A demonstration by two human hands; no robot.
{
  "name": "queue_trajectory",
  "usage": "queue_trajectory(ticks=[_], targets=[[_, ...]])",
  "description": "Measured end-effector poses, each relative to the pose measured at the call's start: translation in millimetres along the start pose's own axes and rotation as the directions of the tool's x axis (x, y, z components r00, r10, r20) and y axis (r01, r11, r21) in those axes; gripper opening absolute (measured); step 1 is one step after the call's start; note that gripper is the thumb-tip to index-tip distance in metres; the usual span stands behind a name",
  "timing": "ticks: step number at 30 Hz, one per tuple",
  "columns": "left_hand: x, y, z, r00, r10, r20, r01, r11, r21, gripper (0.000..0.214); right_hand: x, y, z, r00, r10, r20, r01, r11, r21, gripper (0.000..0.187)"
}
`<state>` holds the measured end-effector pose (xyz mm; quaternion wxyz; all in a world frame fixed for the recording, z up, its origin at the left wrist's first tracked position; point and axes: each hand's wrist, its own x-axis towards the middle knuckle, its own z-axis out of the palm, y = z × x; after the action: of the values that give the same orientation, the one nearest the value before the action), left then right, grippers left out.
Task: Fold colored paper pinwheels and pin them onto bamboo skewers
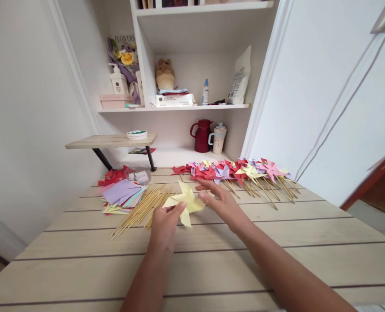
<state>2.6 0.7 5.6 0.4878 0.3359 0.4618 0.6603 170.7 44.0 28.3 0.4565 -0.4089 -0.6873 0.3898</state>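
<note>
A pale yellow paper pinwheel (186,200) is held above the table, its blades spread. My left hand (166,221) is closed on its left side, the thumb pressed near the centre. My right hand (221,201) is beside the right blades with its fingers stretched out and apart; whether a fingertip touches the paper I cannot tell. No stick shows on this pinwheel. Thin wooden sticks (140,212) lie in a loose bundle left of my left hand. Behind them is a stack of coloured paper squares (119,193).
Finished pinwheels on sticks (223,172) lie piled at the back right. Red paper pieces (116,175) and a clear plastic container (138,176) are at the back left, by a small raised shelf (111,141). A red jug (202,136) and a cup (218,139) stand behind.
</note>
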Motion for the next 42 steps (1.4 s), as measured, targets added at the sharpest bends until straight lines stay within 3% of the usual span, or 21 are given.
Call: queue_trajectory(ticks=[2, 5, 12, 15, 20, 29, 32, 38, 42], targets=[[-2, 1, 1.8, 0.998, 0.061, 0.016, -0.062, 0.998, 0.033, 0.041, 0, 1, 2, 0.996, 0.049, 0.075, -0.052, 0.998, 0.043, 0.059], [-3, 1, 3.0, 0.993, 0.119, 0.017, -0.120, 0.989, 0.085, 0.036, 1, 3, 3, 0.985, 0.060, 0.160, -0.072, 0.995, 0.073, 0.043], [4, -9, -1.3, 0.974, 0.217, 0.066, -0.227, 0.942, 0.248, 0.027, 0, 4, 6, 0.981, 0.079, 0.179, -0.095, 0.992, 0.083, 0.021], [4, -11, -2.0, 0.970, 0.231, 0.078, -0.244, 0.922, 0.300, 0.024, 0, 4, 9, 0.980, 0.091, 0.177, -0.115, 0.984, 0.134, 0.023], [2, -9, -0.6, 0.975, 0.211, 0.064, -0.220, 0.922, 0.318, 0.022, 0, 7, 12, 0.988, 0.063, 0.143, -0.081, 0.990, 0.119, 0.024], [-3, -3, 4.4, 0.990, 0.138, -0.011, -0.133, 0.975, 0.176, 0.031, -2, 9, 16, 0.988, 0.093, 0.121, -0.110, 0.983, 0.145, 0.028], [-2, -3, 2.9, 0.990, 0.138, 0.015, -0.139, 0.980, 0.143, 0.036, 0, 12, 15, 0.992, 0.095, 0.082, -0.106, 0.983, 0.147, 0.028], [0, -6, -1.2, 0.995, 0.093, -0.034, -0.083, 0.971, 0.226, 0.037, 2, 12, 10, 0.996, 0.084, 0.029, -0.087, 0.989, 0.119, 0.026], [-2, -4, -1.4, 0.999, 0.028, 0.033, -0.033, 0.987, 0.157, 0.038, 1, 12, 11, 0.996, 0.078, 0.033, -0.082, 0.988, 0.132, 0.026]])
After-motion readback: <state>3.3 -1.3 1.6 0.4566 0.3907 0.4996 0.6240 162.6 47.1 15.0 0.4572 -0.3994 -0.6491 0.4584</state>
